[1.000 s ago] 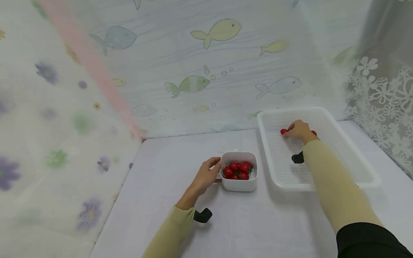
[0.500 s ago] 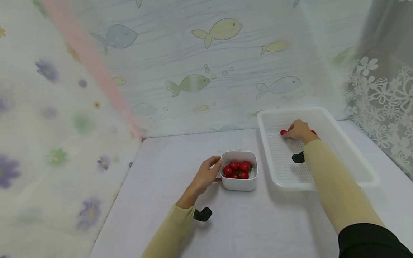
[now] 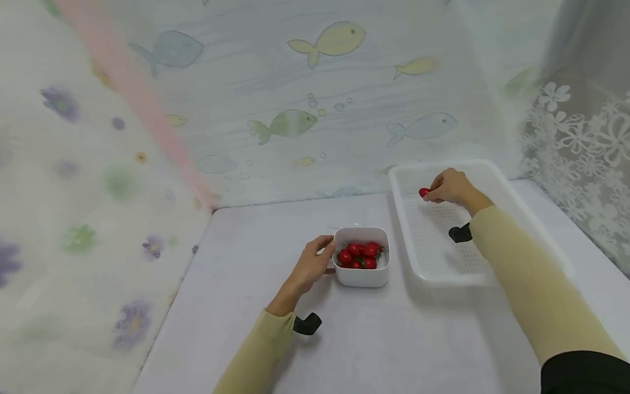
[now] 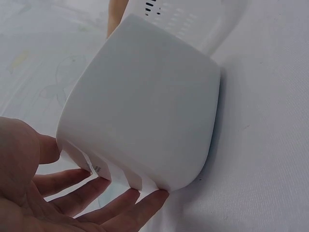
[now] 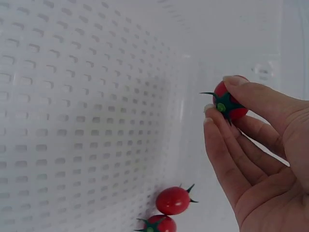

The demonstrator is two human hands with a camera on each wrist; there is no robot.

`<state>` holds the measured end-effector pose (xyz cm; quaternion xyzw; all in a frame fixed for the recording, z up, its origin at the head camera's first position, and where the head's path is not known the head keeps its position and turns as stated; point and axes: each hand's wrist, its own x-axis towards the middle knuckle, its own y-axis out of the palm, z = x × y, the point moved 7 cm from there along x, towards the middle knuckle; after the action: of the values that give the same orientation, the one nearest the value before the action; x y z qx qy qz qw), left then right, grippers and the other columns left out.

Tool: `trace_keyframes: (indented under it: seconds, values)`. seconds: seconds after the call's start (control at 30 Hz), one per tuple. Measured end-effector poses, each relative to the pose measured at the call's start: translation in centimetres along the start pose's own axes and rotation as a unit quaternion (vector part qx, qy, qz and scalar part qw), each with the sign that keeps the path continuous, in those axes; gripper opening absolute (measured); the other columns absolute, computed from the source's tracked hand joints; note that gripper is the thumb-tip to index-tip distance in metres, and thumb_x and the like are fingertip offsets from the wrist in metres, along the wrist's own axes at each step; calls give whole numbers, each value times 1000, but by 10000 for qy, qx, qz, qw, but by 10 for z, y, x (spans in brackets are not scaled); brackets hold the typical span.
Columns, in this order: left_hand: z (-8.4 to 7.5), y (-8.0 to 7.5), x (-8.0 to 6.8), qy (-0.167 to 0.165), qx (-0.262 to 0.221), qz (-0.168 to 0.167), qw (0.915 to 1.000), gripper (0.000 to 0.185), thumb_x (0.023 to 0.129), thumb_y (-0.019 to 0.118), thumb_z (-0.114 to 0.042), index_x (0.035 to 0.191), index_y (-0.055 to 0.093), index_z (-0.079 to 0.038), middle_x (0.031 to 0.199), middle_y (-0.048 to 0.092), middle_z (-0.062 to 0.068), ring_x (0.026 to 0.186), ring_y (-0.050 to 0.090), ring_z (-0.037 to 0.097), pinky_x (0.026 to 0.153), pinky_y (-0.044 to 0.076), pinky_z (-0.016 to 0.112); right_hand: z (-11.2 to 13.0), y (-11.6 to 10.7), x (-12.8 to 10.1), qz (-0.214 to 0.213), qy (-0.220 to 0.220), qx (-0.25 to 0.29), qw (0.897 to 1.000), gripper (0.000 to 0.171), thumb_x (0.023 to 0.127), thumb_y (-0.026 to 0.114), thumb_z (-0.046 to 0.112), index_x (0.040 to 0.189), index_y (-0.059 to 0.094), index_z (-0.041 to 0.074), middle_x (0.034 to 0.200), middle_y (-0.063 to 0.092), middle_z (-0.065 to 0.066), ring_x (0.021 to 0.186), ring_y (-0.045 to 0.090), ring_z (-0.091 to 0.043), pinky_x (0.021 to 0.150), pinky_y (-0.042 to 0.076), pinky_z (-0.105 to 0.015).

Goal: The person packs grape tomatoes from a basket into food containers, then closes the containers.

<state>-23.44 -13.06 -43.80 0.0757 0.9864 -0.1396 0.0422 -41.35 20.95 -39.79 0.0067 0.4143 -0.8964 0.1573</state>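
The right hand (image 3: 450, 187) pinches a small red tomato (image 5: 230, 102) between thumb and fingertips, held above the perforated floor of the white basket (image 3: 497, 174), which sits at 2 o'clock on the surface (image 3: 384, 339). Two more tomatoes (image 5: 174, 200) lie on the basket floor just below the hand. The left hand (image 3: 310, 268), fingers relaxed and spread, rests against the 9 o'clock side of the white bowl (image 3: 361, 276), which holds a heap of tomatoes near the basket's 8 o'clock corner.
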Motion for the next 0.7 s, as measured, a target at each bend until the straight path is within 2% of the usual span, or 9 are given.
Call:
trace_keyframes:
  seconds: [0.2,0.43,0.7]
  values:
    - [1,0,2,23,75,30,10000,43,110,48,-27,146,51,-4,156,42,20,135,51,43,85,63,44,18,-7,-13,-35,-267,-212,9994,37,90,79,20,109,67,-10,95,73,-20,89,67,-35,72,55,-36]
    - [-1,-1,1,0,123,4,9999,44,110,47,-27,147,49,-3,156,42,20,135,51,43,84,64,42,37,-12,-30,-26,-553,-327,9979,32,90,79,21,105,70,-6,92,73,-14,85,68,-29,72,54,-36]
    - [1,0,3,32,68,65,10000,44,110,48,-26,147,49,-2,157,41,21,136,50,43,85,63,44,48,-14,-52,18,-625,-241,9978,34,90,80,23,108,69,-5,95,75,-12,83,68,-24,73,56,-39]
